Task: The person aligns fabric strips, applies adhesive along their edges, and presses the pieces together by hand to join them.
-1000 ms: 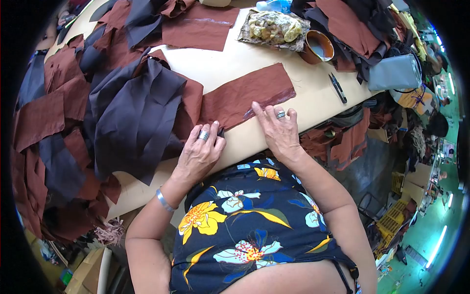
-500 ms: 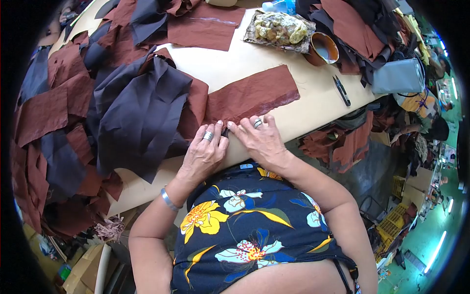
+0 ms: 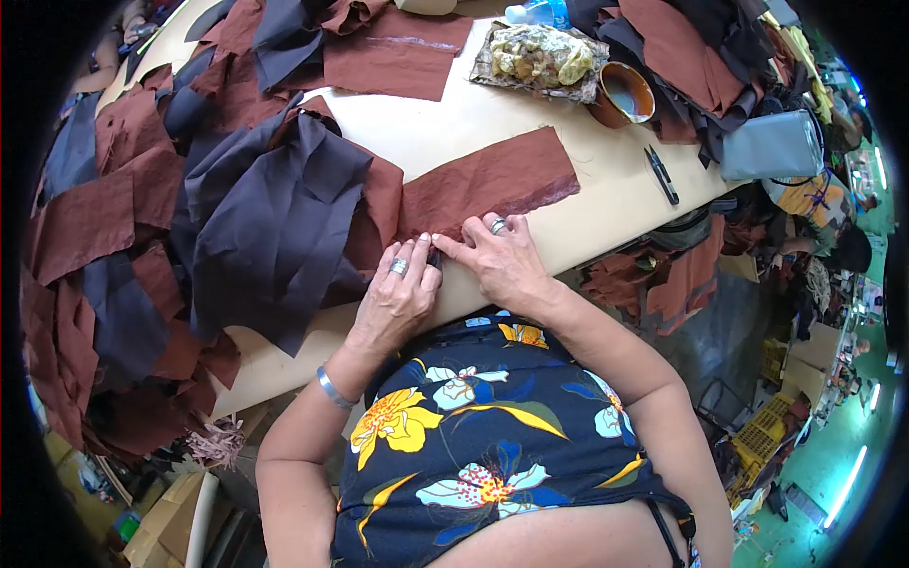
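A strip of reddish-brown cloth (image 3: pixel 502 175) lies on the pale tabletop, with a shiny whitish streak along its near edge. My left hand (image 3: pixel 398 289), with a wide ring and a metal bracelet, has its fingers closed on the cloth's near-left corner. My right hand (image 3: pixel 502 260), also ringed, rests on the same near edge, its fingers bent and pressed to the cloth, the thumb reaching toward my left fingertips. A small dark bit shows between the hands; what it is I cannot make out. Left of my hands sits a big dark cloth piece (image 3: pixel 275 218).
Brown and dark cloth pieces (image 3: pixel 104 208) are heaped at left. Toward the back are a crusted yellowish lump on a board (image 3: pixel 544 57), a brown bowl (image 3: pixel 625 95) and a plastic bottle (image 3: pixel 540 13). A black pen-like tool (image 3: pixel 661 175) and a grey pouch (image 3: pixel 772 147) are at right.
My right thumb has stretched out to the left along the cloth's edge, toward my left fingertips. My left hand has hardly shifted, and the cloth strip stays in place.
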Demonstrator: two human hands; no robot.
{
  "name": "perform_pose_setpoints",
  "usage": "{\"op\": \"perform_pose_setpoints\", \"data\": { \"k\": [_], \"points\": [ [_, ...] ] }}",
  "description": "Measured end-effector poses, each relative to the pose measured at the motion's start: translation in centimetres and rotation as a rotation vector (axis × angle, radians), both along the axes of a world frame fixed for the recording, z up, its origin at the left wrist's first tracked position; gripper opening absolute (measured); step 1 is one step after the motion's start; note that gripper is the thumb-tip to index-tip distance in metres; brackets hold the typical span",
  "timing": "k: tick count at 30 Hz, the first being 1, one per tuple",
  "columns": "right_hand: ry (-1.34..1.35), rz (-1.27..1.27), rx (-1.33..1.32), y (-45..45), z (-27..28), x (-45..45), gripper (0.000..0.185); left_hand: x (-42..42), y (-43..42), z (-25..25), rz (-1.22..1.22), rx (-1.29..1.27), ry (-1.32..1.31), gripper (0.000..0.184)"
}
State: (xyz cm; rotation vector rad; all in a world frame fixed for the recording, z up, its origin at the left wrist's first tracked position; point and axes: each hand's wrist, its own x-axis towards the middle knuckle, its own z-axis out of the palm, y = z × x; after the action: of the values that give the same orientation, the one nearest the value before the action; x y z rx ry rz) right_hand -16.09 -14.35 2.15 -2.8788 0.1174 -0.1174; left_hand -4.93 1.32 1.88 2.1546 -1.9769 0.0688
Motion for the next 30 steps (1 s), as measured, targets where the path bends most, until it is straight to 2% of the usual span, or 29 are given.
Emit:
{"op": "perform_pose_setpoints", "data": {
  "k": [5, 8, 11, 13, 15, 17, 19, 22, 23, 25, 27, 28, 30],
  "points": [
    [0.029, -0.010, 0.227, -1.5, 1.0, -0.3, 0.034, 0.1, -0.4, -0.3, 0.000, -0.022, -0.015, 0.013],
    [-0.056, -0.029, -0.047, -0.3, 0.2, -0.7, 0.044, -0.1, -0.2, -0.3, 0.011, -0.035, 0.005, 0.013],
    [-0.056, -0.012, -0.191, -0.5, -0.5, -1.7, 0.045, -0.2, -0.4, -0.4, 0.007, -0.047, 0.016, 0.012],
    [-0.009, -0.097, -0.351, -2.5, 0.7, -3.4, 0.048, -0.2, -0.4, 0.6, 0.034, 0.004, 0.038, 0.012],
    [-0.004, -0.150, -0.389, -4.8, 0.7, -5.0, 0.050, -0.3, -0.3, 0.4, 0.035, -0.094, 0.076, 0.014],
    [-0.046, -0.179, -0.371, -6.9, 0.5, -5.8, 0.046, -0.4, 0.0, 0.6, 0.060, 0.014, 0.079, 0.016],
    [-0.158, -0.274, -0.344, -8.5, 0.2, -5.9, 0.042, -0.4, 0.5, 1.4, 0.038, -0.119, 0.178, 0.024],
    [-0.232, -0.412, -0.085, -9.5, 0.3, -6.2, 0.055, 0.6, 3.3, 4.7, 0.152, -0.265, 0.072, 0.036],
    [-0.253, -0.451, -0.020, -9.6, 0.0, -6.4, 0.058, 1.1, 4.2, 5.7, 0.262, -0.257, 0.056, 0.046],
    [-0.325, -0.409, -0.015, -9.8, -1.4, -6.7, 0.060, 3.0, 5.9, 7.0, 0.425, -0.008, -0.113, 0.056],
    [-0.379, -0.371, -0.015, -10.5, -2.6, -6.8, 0.061, 5.3, 6.6, 6.5, 0.526, 0.142, -0.163, 0.061],
    [-0.400, -0.351, -0.012, -10.8, -3.1, -6.7, 0.061, 6.6, 6.6, 6.3, 0.505, 0.189, -0.153, 0.061],
    [-0.409, -0.331, 0.025, -11.6, -3.8, -6.7, 0.060, 9.2, 6.1, 5.2, 0.401, 0.155, -0.214, 0.036]
  ]
}}
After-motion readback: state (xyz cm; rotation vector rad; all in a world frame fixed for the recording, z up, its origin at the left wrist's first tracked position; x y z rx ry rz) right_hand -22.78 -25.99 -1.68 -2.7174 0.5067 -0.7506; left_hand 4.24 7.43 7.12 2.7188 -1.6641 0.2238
